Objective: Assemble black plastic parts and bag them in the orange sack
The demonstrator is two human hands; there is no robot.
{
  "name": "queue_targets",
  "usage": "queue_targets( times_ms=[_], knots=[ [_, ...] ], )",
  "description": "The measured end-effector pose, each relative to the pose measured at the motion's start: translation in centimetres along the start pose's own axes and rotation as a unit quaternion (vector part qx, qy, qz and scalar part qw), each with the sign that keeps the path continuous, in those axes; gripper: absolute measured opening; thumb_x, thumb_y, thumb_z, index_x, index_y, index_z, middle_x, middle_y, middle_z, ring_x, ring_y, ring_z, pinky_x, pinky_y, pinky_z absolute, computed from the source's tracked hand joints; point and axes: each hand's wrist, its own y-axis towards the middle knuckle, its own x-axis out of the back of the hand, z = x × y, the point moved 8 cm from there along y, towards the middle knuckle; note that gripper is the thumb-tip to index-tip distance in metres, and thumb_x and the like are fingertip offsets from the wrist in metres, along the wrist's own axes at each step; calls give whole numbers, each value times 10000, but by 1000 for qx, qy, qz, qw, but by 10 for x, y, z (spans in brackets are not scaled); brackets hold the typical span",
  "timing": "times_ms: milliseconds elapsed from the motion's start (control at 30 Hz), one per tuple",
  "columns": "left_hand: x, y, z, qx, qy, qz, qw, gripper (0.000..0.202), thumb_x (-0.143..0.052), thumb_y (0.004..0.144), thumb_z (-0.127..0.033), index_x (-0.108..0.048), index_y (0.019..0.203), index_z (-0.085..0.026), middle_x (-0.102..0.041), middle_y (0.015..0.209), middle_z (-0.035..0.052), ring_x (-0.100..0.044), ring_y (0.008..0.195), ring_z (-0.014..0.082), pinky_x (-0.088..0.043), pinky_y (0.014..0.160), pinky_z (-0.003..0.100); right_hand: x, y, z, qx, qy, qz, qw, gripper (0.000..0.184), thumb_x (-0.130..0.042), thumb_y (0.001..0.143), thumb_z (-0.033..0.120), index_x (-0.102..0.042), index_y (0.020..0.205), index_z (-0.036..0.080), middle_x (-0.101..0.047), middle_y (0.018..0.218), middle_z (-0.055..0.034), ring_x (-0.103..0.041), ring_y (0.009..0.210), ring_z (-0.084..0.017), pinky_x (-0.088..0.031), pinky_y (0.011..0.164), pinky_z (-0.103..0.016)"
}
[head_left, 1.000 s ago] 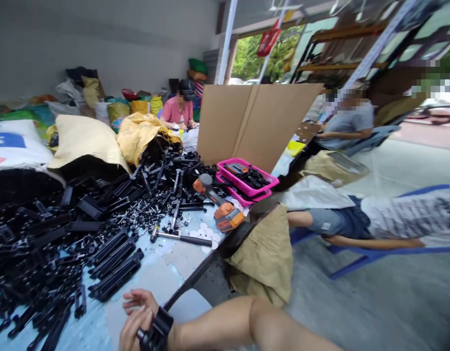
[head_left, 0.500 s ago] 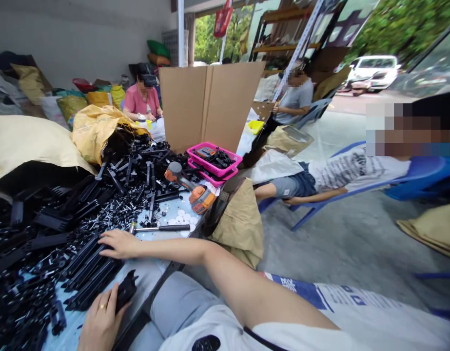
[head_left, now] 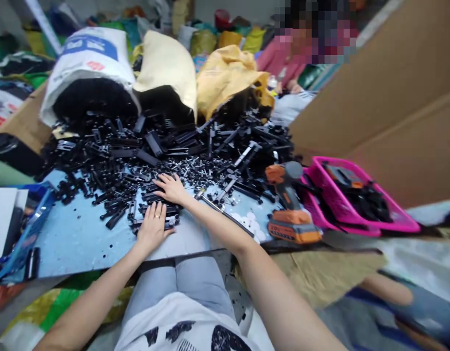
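Several long black plastic parts [head_left: 161, 210] lie side by side in a row on the light blue tabletop [head_left: 82, 239]. My left hand [head_left: 152, 228], with a ring on one finger, rests over the nearest part, fingers stretched across it and thumb out to the right. Slightly farther away, my right hand [head_left: 171, 189] lies flat on the far end of the row, fingers spread. The hands hide the middle of the row. Small metal pins [head_left: 190, 168] are scattered beyond my right hand. A hammer [head_left: 225, 213] lies beside my right forearm, which partly covers it.
A cordless drill [head_left: 288, 204] stands right, beside stacked pink baskets [head_left: 371, 222]. Behind the black heap [head_left: 118, 151] lie open sacks [head_left: 166, 63]. A blue basket [head_left: 42, 209] is left. Cardboard [head_left: 374, 112] rises at right; a person in pink [head_left: 283, 56] sits beyond.
My view has swung left toward the table. The black part my left hand gripped now lies in the row under that hand. My right hand stays on the row.
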Motion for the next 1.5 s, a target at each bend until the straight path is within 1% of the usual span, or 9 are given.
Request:
queue_targets(
  times_ms=[233, 400, 533, 700, 833, 967, 1100, 1367, 1500],
  knots=[
    [-6, 27, 31, 14, -19, 26, 999, 824, -528, 784, -617, -375, 1370, -57, -372, 1417, 226, -263, 1356, 349, -189, 1115, 469, -21, 35, 2, -53, -40, 16, 998, 429, -353, 936, 506, -536, 1238, 262, -491, 1337, -72, -396, 1203, -256, -248, 1012, -505],
    [4, 23, 34, 2, -65, -2, 998, 845, -469, 798, -649, -333, 1392, -63, -332, 1446, 209, -197, 1384, 325, -144, 1124, 485, 0, 62, 12, -13, -80, -20, 997, 424, -314, 956, 463, -515, 1248, 231, -541, 1254, -91, -416, 1151, -259, -158, 1044, -541],
    [30, 17, 40, 0, -96, -67, 993, 680, -389, 886, -548, -328, 1394, -101, -352, 1448, 156, -184, 1391, 292, -108, 1128, 514, 12, 118, 13, 23, -91, -40, 995, 434, -348, 952, 362, -422, 1329, 158, -504, 1269, -139, -420, 1120, -256, -319, 946, -395],
    [58, 52, 120, 125, -101, -137, 977, 408, -363, 926, -283, -480, 1264, -87, -509, 1295, 157, -357, 1292, 260, -276, 1080, 437, -8, 176, 0, -1, -126, 19, 992, 479, -481, 882, 257, -409, 1334, 118, -569, 1145, -175, -469, 1063, -290, -347, 889, -422],
    [44, 110, 174, 160, -80, -64, 982, 348, -402, 874, -153, -527, 1193, -93, -524, 1234, 181, -357, 1273, 290, -329, 1019, 458, 1, 180, -11, -22, -1, -39, 999, 503, -481, 886, 318, -403, 1345, 128, -583, 1150, -159, -506, 1068, -263, -380, 906, -414],
    [17, 144, 186, 134, -87, 45, 986, 296, -501, 834, -164, -530, 1123, -106, -558, 1186, 181, -451, 1187, 290, -348, 979, 484, 20, 150, -36, -95, 341, -67, 933, 625, -509, 842, 492, -425, 1323, 103, -643, 1010, -114, -598, 906, -204, -466, 825, -363],
    [21, 145, 189, 118, -102, 31, 987, 229, -514, 848, -183, -511, 1060, -96, -631, 993, 147, -576, 996, 241, -408, 900, 375, 52, 75, -25, -87, 477, -46, 873, 649, -607, 779, 497, -444, 1319, 174, -644, 1026, -81, -610, 921, -195, -488, 831, -369],
    [86, 70, 163, 137, -240, -156, 948, 194, -424, 914, -256, -447, 1063, -134, -593, 961, 92, -580, 878, 201, -433, 795, 314, 50, -134, 74, 131, 244, 202, 940, 436, -534, 833, 153, -543, 1246, 290, -613, 1162, -64, -513, 1111, -227, -330, 1017, -501],
    [76, 10, 118, 182, -387, -119, 896, 117, -407, 898, -274, -463, 867, -176, -563, 771, 4, -539, 680, 134, -431, 679, 264, 34, -162, 58, 42, 131, 148, 979, 337, -495, 848, 174, -618, 1150, 263, -534, 1265, -98, -434, 1193, -268, -327, 1010, -507]
  ],
)
